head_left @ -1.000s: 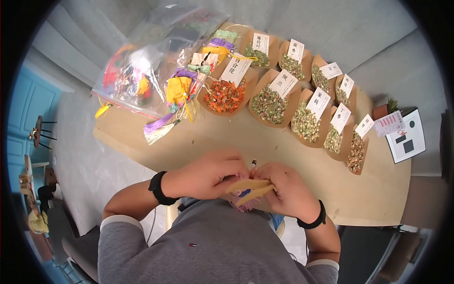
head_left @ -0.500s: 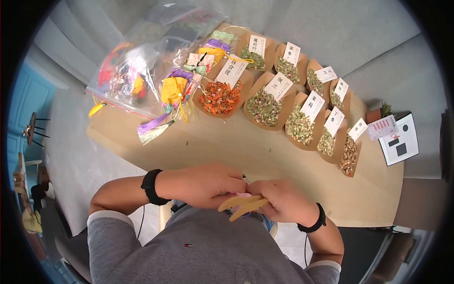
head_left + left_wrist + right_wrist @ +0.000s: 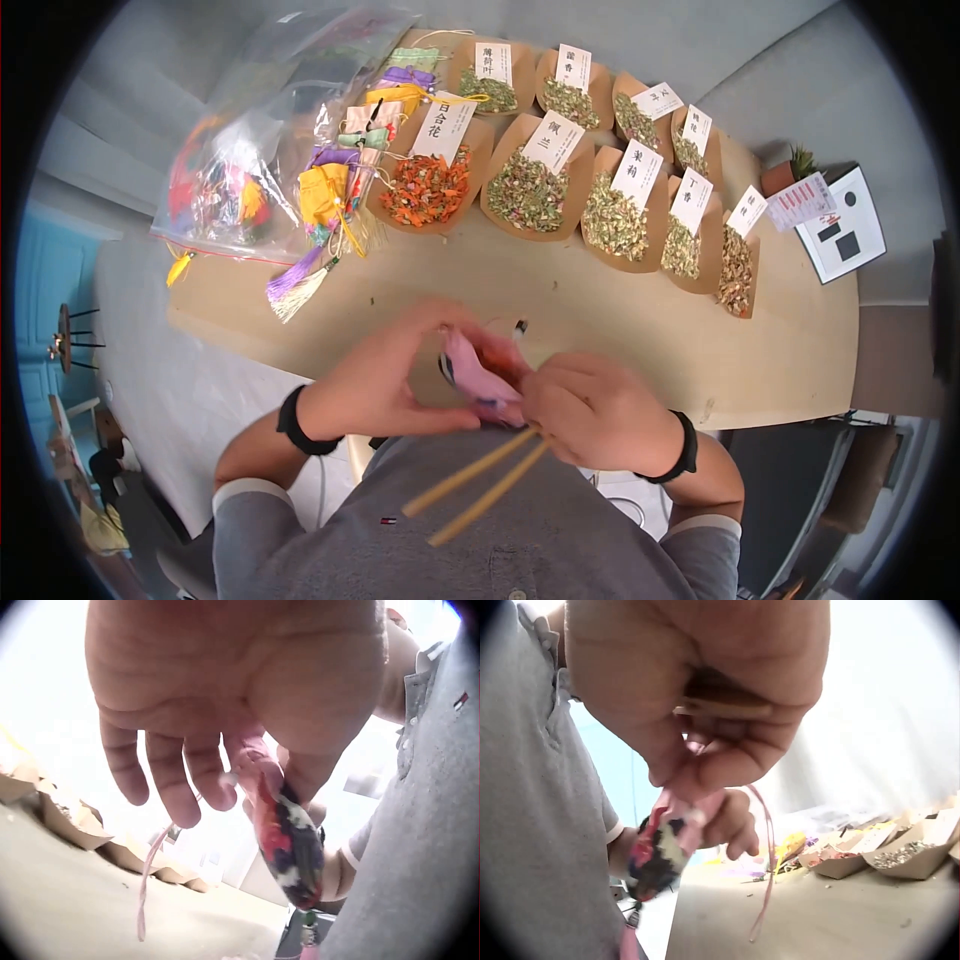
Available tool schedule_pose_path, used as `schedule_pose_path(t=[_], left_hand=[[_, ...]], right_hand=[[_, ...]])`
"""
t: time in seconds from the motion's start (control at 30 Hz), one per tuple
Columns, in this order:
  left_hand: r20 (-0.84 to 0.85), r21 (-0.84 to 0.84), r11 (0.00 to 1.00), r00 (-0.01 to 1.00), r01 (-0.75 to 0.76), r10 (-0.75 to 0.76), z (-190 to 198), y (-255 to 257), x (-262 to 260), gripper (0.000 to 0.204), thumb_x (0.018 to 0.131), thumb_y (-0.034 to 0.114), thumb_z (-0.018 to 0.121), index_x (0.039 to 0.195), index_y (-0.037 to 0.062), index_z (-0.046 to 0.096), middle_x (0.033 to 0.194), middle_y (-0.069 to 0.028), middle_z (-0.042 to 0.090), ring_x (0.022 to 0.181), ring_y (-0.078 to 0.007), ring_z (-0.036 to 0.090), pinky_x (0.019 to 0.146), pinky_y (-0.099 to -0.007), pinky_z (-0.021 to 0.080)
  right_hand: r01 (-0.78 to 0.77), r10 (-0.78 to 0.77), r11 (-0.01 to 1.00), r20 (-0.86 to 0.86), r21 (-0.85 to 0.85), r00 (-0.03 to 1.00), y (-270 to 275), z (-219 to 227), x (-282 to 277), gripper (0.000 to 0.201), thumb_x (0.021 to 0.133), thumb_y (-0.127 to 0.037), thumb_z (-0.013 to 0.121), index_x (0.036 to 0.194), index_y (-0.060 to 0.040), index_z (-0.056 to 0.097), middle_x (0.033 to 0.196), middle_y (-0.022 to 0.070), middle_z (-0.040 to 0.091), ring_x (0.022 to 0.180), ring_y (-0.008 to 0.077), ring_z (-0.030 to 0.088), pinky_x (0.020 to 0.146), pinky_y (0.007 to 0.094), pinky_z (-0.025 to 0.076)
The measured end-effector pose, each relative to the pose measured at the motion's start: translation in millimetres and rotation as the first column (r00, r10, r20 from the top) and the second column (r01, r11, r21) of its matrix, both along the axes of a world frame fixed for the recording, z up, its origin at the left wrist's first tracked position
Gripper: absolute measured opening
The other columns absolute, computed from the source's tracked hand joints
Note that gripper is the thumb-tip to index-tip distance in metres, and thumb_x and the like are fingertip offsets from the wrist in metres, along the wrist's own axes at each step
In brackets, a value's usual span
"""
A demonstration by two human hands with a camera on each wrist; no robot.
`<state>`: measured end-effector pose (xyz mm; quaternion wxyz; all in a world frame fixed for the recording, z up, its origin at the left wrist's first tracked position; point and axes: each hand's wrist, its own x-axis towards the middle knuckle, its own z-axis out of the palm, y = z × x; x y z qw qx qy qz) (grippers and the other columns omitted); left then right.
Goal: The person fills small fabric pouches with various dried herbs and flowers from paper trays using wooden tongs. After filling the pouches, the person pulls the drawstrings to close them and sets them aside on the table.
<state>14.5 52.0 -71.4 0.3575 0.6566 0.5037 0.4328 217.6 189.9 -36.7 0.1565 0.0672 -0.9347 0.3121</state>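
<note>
A small pink drawstring pouch (image 3: 482, 375), patterned in red, white and black, is held between the hands above the near table edge. In the head view its mouth gapes, with orange-red showing inside. My left hand (image 3: 385, 378) holds its left side, thumb and fingers spread around it. The right hand (image 3: 605, 412) pinches the pouch's other side. That same hand also grips wooden tongs (image 3: 475, 490), their two arms pointing down toward the grey shirt. A pink cord (image 3: 148, 881) dangles from the pouch, and a bead and tassel (image 3: 630, 930) hang at its bottom.
Kraft-paper trays of dried herbs with white labels stand across the table (image 3: 430, 280), including orange petals (image 3: 425, 190). Several tasselled pouches (image 3: 325, 195) lie beside a clear plastic bag (image 3: 240, 190) at the left. A potted plant (image 3: 785, 175) and a white board (image 3: 845, 225) are at right.
The pouch has come up into view and its mouth now shows. My left hand has spread around it, moving left. The tongs have swung down toward the shirt, still in my right hand.
</note>
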Motion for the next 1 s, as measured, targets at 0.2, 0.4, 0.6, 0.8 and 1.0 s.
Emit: schedule_pose_path(t=[0.2,0.4,0.6,0.8,1.0], left_hand=[[0.228,-0.044,0.948,0.921,-0.316,0.317,-23.5,-12.2,6.5,0.077,0.075,0.005,0.086,0.133,0.0052,0.036,0.120,-0.0112,0.059,0.105,-0.0188,0.062,0.093,-0.0353,0.051],[0.248,0.075,0.913,0.894,-0.401,0.373,-43.9,-23.5,-35.9,0.073,0.077,-0.011,0.076,0.133,0.0044,0.031,0.123,-0.0140,0.056,0.111,-0.0200,0.062,0.096,-0.0367,0.052],[-0.461,0.103,0.833,0.716,-0.544,0.525,18.2,-15.9,-106.8,0.063,0.073,-0.009,0.076,0.125,0.0051,0.043,0.115,-0.0193,0.057,0.101,-0.0345,0.065,0.087,-0.0394,0.053],[-0.875,0.198,0.887,0.333,-0.417,0.352,66.2,20.1,-130.5,0.058,0.070,-0.006,0.073,0.122,0.0083,0.052,0.114,-0.0142,0.056,0.101,-0.0387,0.062,0.079,-0.0448,0.053],[-0.969,0.125,0.957,0.175,-0.260,0.174,35.2,73.5,-135.4,0.060,0.071,-0.005,0.072,0.126,0.0095,0.054,0.112,-0.0132,0.055,0.102,-0.0376,0.061,0.080,-0.0447,0.053]], right_hand=[[0.076,-0.083,0.995,-0.127,-0.056,0.988,-25.7,-22.1,-46.6,0.016,0.075,-0.008,0.066,0.086,-0.0066,0.055,0.081,0.0087,0.058,0.077,0.0268,0.061,0.065,0.0370,0.051],[0.226,-0.268,0.892,-0.055,-0.391,0.962,-13.3,-16.7,-55.3,0.017,0.090,-0.011,0.069,0.092,-0.0060,0.053,0.090,0.0079,0.063,0.072,0.0193,0.060,0.063,0.0300,0.049],[0.474,-0.302,0.496,0.368,-0.728,0.880,15.6,-43.1,-44.3,0.026,0.098,-0.026,0.067,0.096,-0.0048,0.053,0.073,0.0040,0.055,0.065,0.0133,0.055,0.059,0.0309,0.045],[0.493,-0.271,0.603,0.421,-0.627,0.866,20.6,-69.6,-29.9,0.036,0.101,-0.037,0.061,0.093,-0.0027,0.052,0.069,0.0067,0.052,0.061,0.0172,0.051,0.057,0.0351,0.042],[0.508,-0.260,0.679,0.474,-0.529,0.841,23.5,-72.6,-19.9,0.043,0.103,-0.042,0.056,0.097,0.0004,0.053,0.073,0.0158,0.056,0.065,0.0275,0.056,0.062,0.0406,0.045]])
